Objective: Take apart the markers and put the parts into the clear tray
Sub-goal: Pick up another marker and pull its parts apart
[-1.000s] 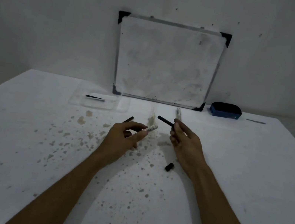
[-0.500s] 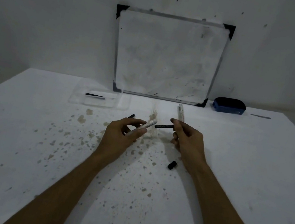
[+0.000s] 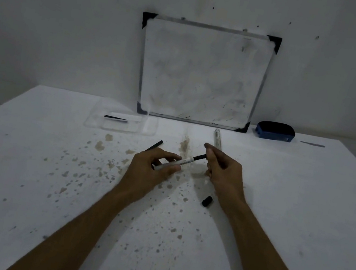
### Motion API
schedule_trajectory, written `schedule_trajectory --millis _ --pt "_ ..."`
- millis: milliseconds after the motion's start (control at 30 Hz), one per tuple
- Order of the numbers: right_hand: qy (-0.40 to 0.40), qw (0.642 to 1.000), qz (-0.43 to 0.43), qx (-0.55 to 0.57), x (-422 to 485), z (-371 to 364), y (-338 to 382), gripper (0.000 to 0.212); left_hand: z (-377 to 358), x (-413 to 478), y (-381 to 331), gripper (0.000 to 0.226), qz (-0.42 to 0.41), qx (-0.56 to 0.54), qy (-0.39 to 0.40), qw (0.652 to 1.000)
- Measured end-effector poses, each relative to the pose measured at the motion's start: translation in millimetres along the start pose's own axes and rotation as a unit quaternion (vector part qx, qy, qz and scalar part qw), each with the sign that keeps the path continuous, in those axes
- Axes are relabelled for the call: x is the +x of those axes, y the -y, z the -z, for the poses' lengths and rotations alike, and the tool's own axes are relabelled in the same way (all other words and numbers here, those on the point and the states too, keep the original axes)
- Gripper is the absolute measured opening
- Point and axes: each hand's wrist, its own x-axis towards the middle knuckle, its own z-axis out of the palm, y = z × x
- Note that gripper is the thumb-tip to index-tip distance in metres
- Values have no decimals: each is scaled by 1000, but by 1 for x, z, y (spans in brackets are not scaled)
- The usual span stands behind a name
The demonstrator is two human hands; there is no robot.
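Note:
My left hand (image 3: 149, 172) grips a white marker barrel (image 3: 179, 163) that points up and to the right. My right hand (image 3: 223, 170) pinches a thin black ink core (image 3: 199, 156) whose left end meets the barrel's open end. A second white barrel (image 3: 217, 139) lies on the table just beyond my right hand. A small black cap (image 3: 207, 201) lies below my right wrist. A black stick-like part (image 3: 155, 145) rests behind my left hand. The clear tray (image 3: 149, 130) at the back left holds one black pointed part (image 3: 115, 118).
A whiteboard (image 3: 202, 75) leans against the wall at the table's back edge. A blue eraser (image 3: 275, 131) sits to its right, with a thin dark strip (image 3: 312, 144) further right. Brown stains speckle the white table (image 3: 46, 183).
My hands have come together. The black core, held apart from the barrel a second ago, now touches the barrel's open end. The camera tilted slightly.

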Motion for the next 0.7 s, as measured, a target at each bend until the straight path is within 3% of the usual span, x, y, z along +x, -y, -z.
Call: schedule_trajectory --millis 167,333,533,700 --pt "73 981 90 -155 -10 -15 2 33 -1 -3 -4 28 -18 24 9 1000" --pt "153 977 23 -149 -13 -3 14 42 0 -6 -7 29 -3 6 46 999" --pt "194 918 19 -346 -10 39 11 26 -4 -10 -8 27 -16 22 64 998" --pt "311 889 -38 -335 -9 59 24 34 -6 -16 -12 28 -17 25 77 997"
